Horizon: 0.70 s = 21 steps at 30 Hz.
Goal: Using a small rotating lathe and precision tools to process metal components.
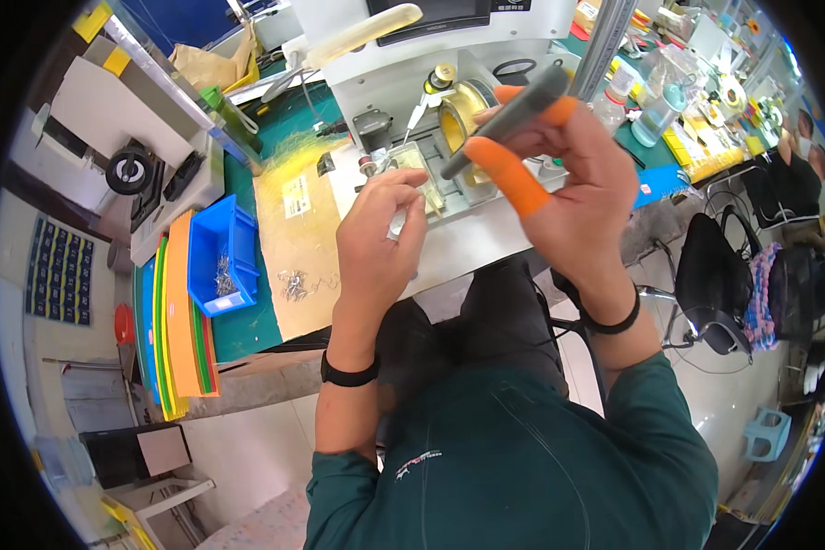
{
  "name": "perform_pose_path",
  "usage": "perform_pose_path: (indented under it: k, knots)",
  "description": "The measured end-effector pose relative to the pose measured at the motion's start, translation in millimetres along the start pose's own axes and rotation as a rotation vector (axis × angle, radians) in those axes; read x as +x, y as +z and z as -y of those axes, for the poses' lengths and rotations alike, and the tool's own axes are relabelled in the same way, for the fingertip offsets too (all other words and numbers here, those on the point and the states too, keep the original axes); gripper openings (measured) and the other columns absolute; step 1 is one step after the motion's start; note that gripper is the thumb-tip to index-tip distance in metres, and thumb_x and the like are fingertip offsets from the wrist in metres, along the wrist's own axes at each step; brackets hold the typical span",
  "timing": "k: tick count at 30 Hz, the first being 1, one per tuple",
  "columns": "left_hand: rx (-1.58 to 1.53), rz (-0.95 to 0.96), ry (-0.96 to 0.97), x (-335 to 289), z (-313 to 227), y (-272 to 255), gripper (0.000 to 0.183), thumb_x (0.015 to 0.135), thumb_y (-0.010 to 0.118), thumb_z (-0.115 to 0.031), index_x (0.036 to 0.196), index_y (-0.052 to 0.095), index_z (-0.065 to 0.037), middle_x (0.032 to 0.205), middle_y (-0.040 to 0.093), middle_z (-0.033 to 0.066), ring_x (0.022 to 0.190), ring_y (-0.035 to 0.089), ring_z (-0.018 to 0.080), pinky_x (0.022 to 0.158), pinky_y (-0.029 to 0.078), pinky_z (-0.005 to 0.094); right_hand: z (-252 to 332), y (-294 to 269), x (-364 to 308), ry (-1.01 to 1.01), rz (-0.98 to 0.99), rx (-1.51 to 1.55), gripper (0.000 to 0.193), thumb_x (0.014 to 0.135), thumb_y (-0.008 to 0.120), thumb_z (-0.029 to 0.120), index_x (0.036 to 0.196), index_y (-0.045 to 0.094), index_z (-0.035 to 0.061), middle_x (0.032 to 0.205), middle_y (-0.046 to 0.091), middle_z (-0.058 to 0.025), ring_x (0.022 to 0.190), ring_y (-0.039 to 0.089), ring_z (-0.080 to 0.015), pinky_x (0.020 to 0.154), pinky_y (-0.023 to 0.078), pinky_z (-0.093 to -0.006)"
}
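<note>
My right hand point(577, 174) is raised over the right part of the machine, with orange covers on the thumb and at least one finger. Its fingers close round a dark grey tool point(513, 119), thick at the top and tapering to a blunt lower end; its exact kind does not show. Lower and to the left, my left hand point(380, 229) is closed, fingers curled toward the thumb beside a small clear tray point(412, 158). Whatever those fingers may pinch is too small to make out. Behind my hands stands a white bench machine point(348, 78) with a gold-coloured ring point(463, 110).
Fine yellow wire strands point(307, 151) lie on a brown sheet point(293, 247) with a little pile of metal parts point(293, 286). A blue bin point(232, 247) holds more metal pieces. Bottles point(660, 115) stand at the right, near a metal post point(605, 46). A lamp arm point(362, 37) reaches overhead.
</note>
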<state>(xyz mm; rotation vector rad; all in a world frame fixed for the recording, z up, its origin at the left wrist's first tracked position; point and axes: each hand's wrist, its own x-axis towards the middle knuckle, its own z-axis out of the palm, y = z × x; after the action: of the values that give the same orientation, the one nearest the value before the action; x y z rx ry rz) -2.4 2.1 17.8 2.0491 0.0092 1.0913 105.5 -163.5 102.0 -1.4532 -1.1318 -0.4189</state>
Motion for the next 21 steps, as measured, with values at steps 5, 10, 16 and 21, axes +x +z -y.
perform_pose_path:
  k: [5,10,16,21]
  knots:
    - [0.026,0.001,0.008,1.3,-1.1,0.1,0.013,0.087,0.068,0.007,0.097,0.063,0.001,0.113,0.074,0.0164,0.107,0.072,0.0327,0.093,0.056,0.0386,-11.8,19.0,-4.9,0.014,-0.019,-0.033,0.039,0.085,0.086,0.001,0.118,0.068,-0.0031,0.094,0.078,-0.0066,0.083,0.074,-0.0098,0.074,0.057,-0.0226]
    - [0.067,0.000,0.044,2.1,-2.2,-0.3,0.013,0.087,0.068,0.007,0.097,0.062,0.000,0.114,0.074,0.0164,0.108,0.071,0.0339,0.093,0.056,0.0389,-12.4,19.3,-7.0,0.042,0.007,-0.086,0.037,0.084,0.087,0.002,0.115,0.068,-0.0026,0.093,0.078,-0.0070,0.081,0.074,-0.0107,0.071,0.057,-0.0228]
    - [0.084,-0.001,0.067,3.2,-4.8,-0.1,0.014,0.086,0.068,0.007,0.096,0.061,0.000,0.114,0.074,0.0169,0.107,0.071,0.0344,0.092,0.056,0.0388,-12.0,17.6,-8.2,0.010,0.009,-0.084,0.038,0.084,0.087,0.002,0.117,0.068,-0.0022,0.093,0.078,-0.0065,0.081,0.074,-0.0111,0.072,0.058,-0.0241]
    - [0.119,-0.002,0.091,4.2,-6.1,-0.6,0.015,0.086,0.068,0.007,0.096,0.060,0.000,0.113,0.073,0.0172,0.105,0.072,0.0347,0.090,0.057,0.0388,-7.4,13.9,-9.1,-0.008,0.041,-0.103,0.041,0.083,0.087,0.003,0.120,0.069,-0.0020,0.093,0.078,-0.0069,0.082,0.075,-0.0120,0.074,0.058,-0.0247]
